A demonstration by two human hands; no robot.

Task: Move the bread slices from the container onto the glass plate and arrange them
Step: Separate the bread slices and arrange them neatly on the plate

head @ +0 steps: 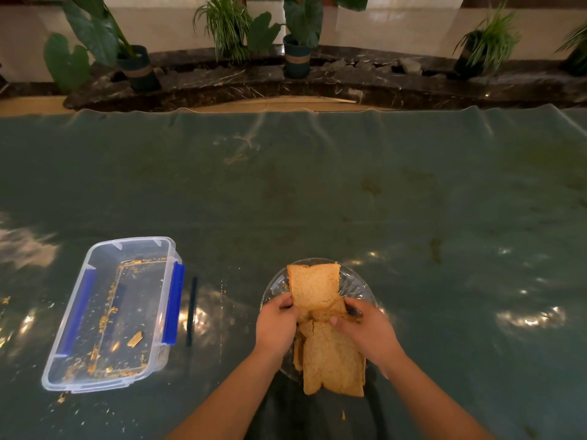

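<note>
Several brown bread slices lie on the glass plate (357, 282) near the table's front edge. The far slice (313, 285) lies at the plate's back, and the near stack (332, 360) hangs over the front rim. My left hand (275, 325) pinches the far slice's left lower corner. My right hand (365, 328) grips the slices at their middle right, where they overlap. The clear plastic container (133, 249) with blue clips stands to the left, holding only crumbs and one small bread scrap (135, 339).
A dark pen-like stick (191, 311) lies between container and plate. The table wears a green cloth under clear plastic, with crumbs around the container. Potted plants (297, 55) line a dark marble ledge beyond the far edge.
</note>
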